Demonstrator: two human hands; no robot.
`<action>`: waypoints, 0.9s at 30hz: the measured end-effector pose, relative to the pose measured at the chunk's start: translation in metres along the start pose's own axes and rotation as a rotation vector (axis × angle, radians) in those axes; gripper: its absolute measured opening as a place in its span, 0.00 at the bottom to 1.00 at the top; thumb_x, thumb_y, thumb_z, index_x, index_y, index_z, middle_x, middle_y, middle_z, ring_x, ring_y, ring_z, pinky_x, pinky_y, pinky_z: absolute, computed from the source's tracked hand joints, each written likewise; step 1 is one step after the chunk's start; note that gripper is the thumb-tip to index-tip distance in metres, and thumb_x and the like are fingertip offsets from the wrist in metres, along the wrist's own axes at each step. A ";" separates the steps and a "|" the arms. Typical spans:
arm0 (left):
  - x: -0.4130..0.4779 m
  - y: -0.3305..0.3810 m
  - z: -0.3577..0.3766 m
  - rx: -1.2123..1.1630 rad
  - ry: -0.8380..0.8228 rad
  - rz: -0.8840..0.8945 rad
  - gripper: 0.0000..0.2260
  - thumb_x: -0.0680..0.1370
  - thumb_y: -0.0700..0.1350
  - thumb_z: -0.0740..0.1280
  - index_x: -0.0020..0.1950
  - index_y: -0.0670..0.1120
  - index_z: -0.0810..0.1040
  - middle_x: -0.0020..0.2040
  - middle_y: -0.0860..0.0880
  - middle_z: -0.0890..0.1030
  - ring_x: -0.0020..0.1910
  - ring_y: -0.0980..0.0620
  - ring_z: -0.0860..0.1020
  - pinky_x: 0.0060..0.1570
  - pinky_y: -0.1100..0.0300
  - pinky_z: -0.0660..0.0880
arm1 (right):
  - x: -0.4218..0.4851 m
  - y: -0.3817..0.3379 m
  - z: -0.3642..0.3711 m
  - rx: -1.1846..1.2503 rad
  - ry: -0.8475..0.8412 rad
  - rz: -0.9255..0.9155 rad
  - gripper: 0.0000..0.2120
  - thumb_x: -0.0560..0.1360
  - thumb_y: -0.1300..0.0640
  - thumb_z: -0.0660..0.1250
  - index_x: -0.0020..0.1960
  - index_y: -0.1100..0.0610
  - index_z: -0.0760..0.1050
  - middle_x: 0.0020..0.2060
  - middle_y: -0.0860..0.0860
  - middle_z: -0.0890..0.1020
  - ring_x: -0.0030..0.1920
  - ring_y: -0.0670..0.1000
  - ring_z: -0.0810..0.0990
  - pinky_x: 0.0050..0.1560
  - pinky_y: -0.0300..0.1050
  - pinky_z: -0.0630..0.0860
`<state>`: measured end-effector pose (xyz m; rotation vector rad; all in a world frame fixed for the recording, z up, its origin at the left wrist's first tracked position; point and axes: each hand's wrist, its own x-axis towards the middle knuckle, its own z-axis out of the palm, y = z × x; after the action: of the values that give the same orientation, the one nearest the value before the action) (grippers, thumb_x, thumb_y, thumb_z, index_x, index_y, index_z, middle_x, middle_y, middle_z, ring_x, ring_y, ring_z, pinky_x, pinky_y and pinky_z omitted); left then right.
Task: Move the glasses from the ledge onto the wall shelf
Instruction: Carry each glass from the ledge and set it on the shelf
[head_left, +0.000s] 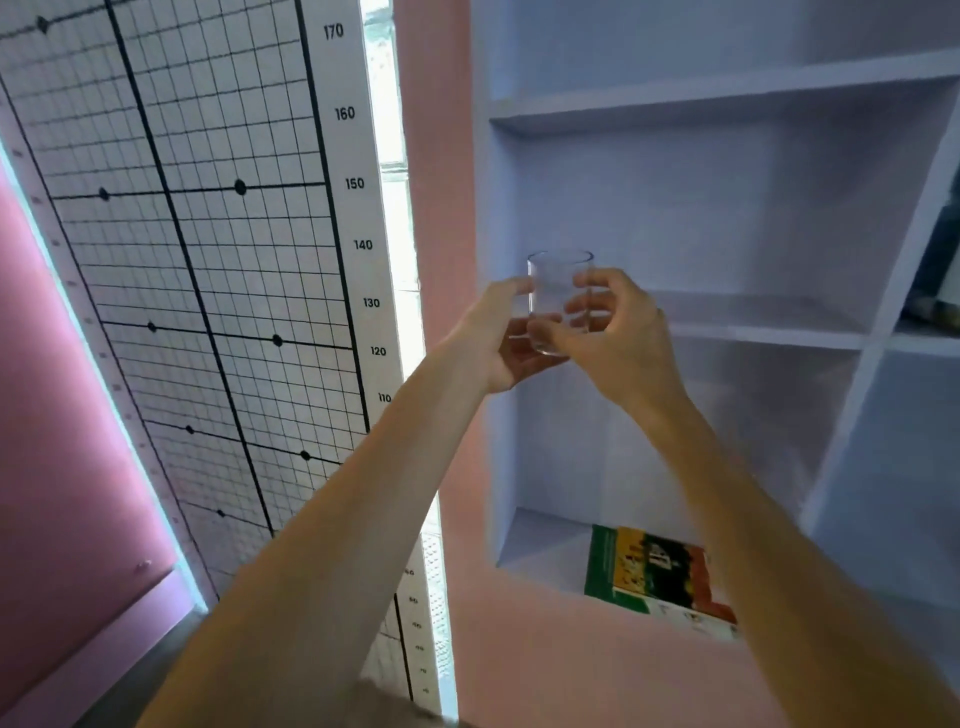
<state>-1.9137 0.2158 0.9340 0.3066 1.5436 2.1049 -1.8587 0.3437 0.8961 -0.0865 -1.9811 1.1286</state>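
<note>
A clear drinking glass (558, 283) is held upright in the air between both my hands, in front of the left side of the pale lilac wall shelf (753, 332). My left hand (501, 343) cups its left side and base. My right hand (618, 338) wraps its right side, thumb and fingers on the wall of the glass. The glass sits slightly above and in front of the middle shelf board. The ledge is not in view.
A colourful book (649, 569) lies flat in the lower shelf compartment. A dark object (935, 280) stands in the right compartment. A gridded height chart (208, 260) with numbers covers the wall to the left, beside a bright window strip (395, 218).
</note>
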 end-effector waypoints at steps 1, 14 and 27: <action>0.011 0.008 0.003 -0.019 -0.006 0.020 0.17 0.77 0.49 0.67 0.56 0.35 0.79 0.43 0.40 0.81 0.36 0.43 0.81 0.40 0.50 0.83 | 0.018 0.000 0.002 -0.003 0.007 -0.015 0.31 0.65 0.46 0.83 0.64 0.51 0.77 0.47 0.45 0.85 0.45 0.47 0.86 0.51 0.46 0.84; 0.056 0.027 -0.020 -0.175 -0.051 0.040 0.22 0.80 0.60 0.62 0.53 0.40 0.75 0.55 0.37 0.75 0.53 0.39 0.76 0.60 0.46 0.76 | 0.160 0.041 0.054 -0.245 0.023 0.124 0.17 0.65 0.55 0.82 0.51 0.56 0.82 0.49 0.54 0.87 0.49 0.52 0.84 0.52 0.46 0.80; 0.069 0.028 -0.042 -0.167 -0.178 0.040 0.26 0.78 0.59 0.65 0.67 0.42 0.74 0.61 0.40 0.79 0.59 0.43 0.80 0.56 0.52 0.79 | 0.165 0.042 0.076 -0.268 0.008 0.254 0.20 0.61 0.51 0.83 0.51 0.55 0.85 0.46 0.52 0.88 0.49 0.53 0.87 0.56 0.54 0.84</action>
<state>-1.9987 0.2108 0.9389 0.4544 1.2618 2.1569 -2.0322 0.3877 0.9500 -0.4942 -2.1479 1.0082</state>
